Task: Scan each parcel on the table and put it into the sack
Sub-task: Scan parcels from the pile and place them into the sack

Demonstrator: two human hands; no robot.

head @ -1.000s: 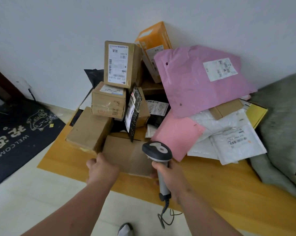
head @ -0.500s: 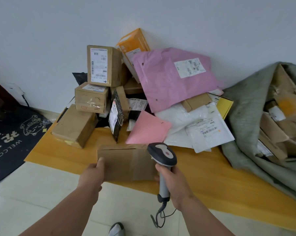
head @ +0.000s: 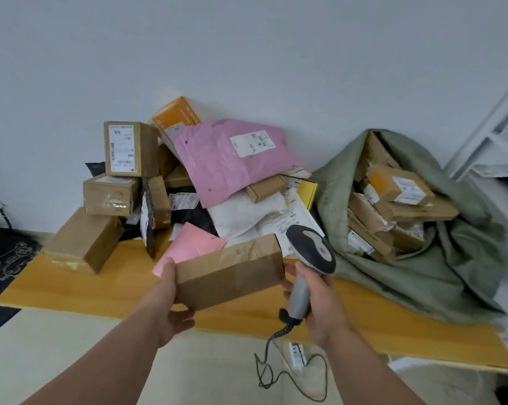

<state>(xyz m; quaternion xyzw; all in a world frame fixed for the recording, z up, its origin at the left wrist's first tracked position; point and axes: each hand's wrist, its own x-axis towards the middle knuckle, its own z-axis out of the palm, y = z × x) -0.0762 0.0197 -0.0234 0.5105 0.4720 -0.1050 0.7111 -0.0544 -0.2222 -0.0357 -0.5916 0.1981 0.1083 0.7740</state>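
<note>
My left hand [head: 170, 302] grips the left end of a plain brown cardboard box [head: 232, 273] and holds it lifted above the wooden table [head: 80, 287], tilted up to the right. My right hand [head: 320, 305] grips the handle of a grey barcode scanner [head: 311, 252] right beside the box's right end, its fingertips touching that end. A green sack [head: 422, 267] lies open at the right with several boxes inside. A pile of parcels sits at the back, with a large pink mailer [head: 226, 162] on top.
Brown boxes [head: 130, 150] are stacked at the left of the pile, white mailers [head: 246, 211] and a yellow box [head: 306, 190] lie near the sack. The scanner's coiled cable [head: 276, 372] hangs to the floor. A dark doormat [head: 4, 258] lies at far left.
My left hand has lifted the brown box off the table and carried it right toward the sack. The right hand with the scanner has moved right alongside it.
</note>
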